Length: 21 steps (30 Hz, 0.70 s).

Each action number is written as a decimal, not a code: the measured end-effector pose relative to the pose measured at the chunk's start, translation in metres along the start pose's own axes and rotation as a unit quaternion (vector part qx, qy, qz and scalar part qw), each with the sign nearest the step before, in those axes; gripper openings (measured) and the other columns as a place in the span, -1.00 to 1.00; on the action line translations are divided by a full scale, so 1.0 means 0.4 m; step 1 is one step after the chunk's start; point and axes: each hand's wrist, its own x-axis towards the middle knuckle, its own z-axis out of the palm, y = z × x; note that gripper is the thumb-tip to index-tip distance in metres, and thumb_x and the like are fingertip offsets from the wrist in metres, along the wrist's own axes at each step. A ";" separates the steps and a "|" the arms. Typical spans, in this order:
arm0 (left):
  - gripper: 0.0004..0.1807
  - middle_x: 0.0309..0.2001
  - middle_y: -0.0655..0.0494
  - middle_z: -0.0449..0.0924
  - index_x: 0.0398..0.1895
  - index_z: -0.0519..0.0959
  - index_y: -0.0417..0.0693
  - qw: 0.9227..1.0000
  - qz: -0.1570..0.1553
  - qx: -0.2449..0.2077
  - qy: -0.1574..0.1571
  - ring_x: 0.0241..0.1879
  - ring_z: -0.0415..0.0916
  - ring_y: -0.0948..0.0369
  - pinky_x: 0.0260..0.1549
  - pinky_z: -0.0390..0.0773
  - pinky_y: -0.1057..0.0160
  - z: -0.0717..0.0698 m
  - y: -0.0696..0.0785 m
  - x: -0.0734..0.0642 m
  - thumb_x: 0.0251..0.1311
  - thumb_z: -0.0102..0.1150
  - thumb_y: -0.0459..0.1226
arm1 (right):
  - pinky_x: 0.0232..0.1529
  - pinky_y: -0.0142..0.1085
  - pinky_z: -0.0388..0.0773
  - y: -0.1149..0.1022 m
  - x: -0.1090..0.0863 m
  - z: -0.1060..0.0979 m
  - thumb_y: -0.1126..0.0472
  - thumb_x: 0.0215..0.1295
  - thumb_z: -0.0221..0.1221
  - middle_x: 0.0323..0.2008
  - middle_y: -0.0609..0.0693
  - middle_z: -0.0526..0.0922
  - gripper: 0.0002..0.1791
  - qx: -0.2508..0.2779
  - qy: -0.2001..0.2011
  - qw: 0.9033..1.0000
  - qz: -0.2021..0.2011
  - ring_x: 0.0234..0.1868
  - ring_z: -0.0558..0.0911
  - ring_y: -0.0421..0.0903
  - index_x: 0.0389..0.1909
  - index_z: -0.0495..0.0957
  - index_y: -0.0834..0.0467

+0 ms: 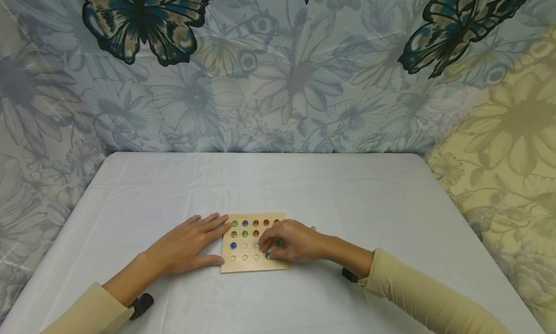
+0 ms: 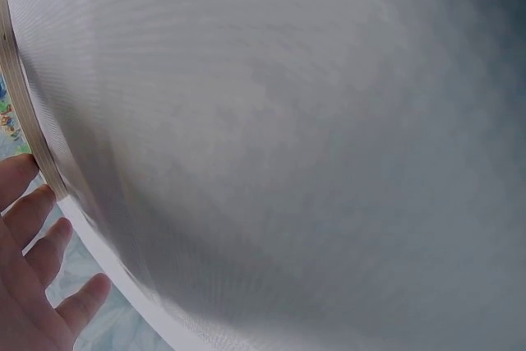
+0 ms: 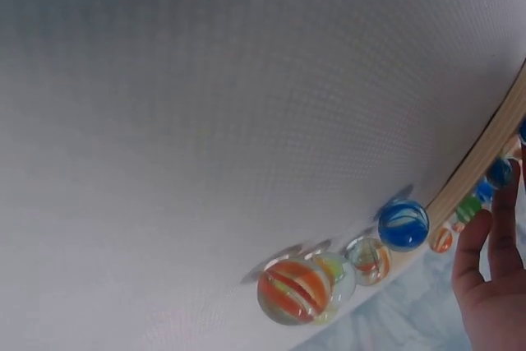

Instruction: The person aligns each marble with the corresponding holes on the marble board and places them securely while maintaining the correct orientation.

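A light wooden board (image 1: 254, 266) with rows of round holes lies on the white cloth. Glass marbles in green, blue, amber and red fill the back row, partly covered by the right hand. A blue marble (image 1: 233, 245) sits at the left of the third row; bare holes show beside and in front of it. My left hand (image 1: 191, 244) rests along the board's left edge, fingers and thumb extended. With thumb and fingertips, my right hand (image 1: 297, 240) pinches a dark blue marble (image 1: 267, 256) at the front row. A teal marble (image 1: 278, 243) shows between its fingers.
Loose marbles lie on the cloth right of the board: an orange-striped marble (image 3: 294, 291), a blue marble (image 3: 403, 224) and clear ones between. The white table (image 1: 304, 179) reaches back to a flowered, butterfly-printed backdrop (image 1: 278, 83). Dark wrist devices (image 1: 142, 305) sit under both cuffs.
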 end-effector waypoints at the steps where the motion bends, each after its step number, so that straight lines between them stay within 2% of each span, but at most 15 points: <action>1: -0.11 0.51 0.03 0.17 0.52 0.26 -0.01 1.000 0.000 0.000 0.000 0.46 0.17 -0.02 0.34 0.22 -0.21 0.000 0.000 0.000 0.29 -0.01 0.33 | 0.05 -0.37 0.52 0.000 -0.001 -0.002 0.33 0.23 0.35 -0.20 -0.23 0.72 -0.75 0.000 0.002 1.000 -0.001 -0.14 0.63 -0.39 -0.07 0.67 0.11; 8: -0.11 0.51 0.03 0.17 0.52 0.25 -0.01 1.000 0.000 0.000 -0.001 0.46 0.16 -0.02 0.34 0.22 -0.21 0.002 0.001 0.002 0.29 -0.02 0.33 | 0.04 -0.24 0.55 0.007 -0.026 -0.050 0.36 0.22 0.34 -0.17 -0.18 0.74 -0.71 -0.009 0.048 0.999 0.006 -0.12 0.64 -0.31 -0.03 0.68 0.14; 12: -0.10 0.51 0.03 0.16 0.52 0.25 -0.02 1.000 -0.001 0.000 -0.002 0.47 0.16 -0.02 0.34 0.22 -0.21 0.002 0.001 0.002 0.29 -0.02 0.34 | -0.06 -0.18 0.62 0.025 -0.053 -0.082 0.36 0.23 0.34 -0.17 -0.15 0.75 -0.69 0.000 0.067 0.997 0.024 -0.11 0.65 -0.26 0.00 0.67 0.15; 17: -0.10 0.51 0.02 0.17 0.52 0.25 -0.02 1.000 0.000 0.003 -0.004 0.46 0.16 -0.02 0.34 0.23 -0.21 0.001 0.000 0.003 0.29 -0.02 0.34 | 0.01 -0.08 0.59 0.051 -0.092 -0.112 0.36 0.22 0.36 -0.18 -0.08 0.75 -0.68 -0.005 0.091 0.995 0.028 -0.11 0.68 -0.15 0.01 0.65 0.19; 21: -0.10 0.51 0.02 0.17 0.52 0.25 -0.02 1.000 -0.001 0.001 -0.005 0.46 0.16 -0.02 0.33 0.23 -0.21 0.000 0.001 0.003 0.29 -0.01 0.33 | -0.02 -0.05 0.58 0.069 -0.125 -0.126 0.34 0.22 0.36 -0.18 -0.09 0.76 -0.68 -0.010 0.102 0.994 0.035 -0.12 0.69 -0.18 0.01 0.64 0.20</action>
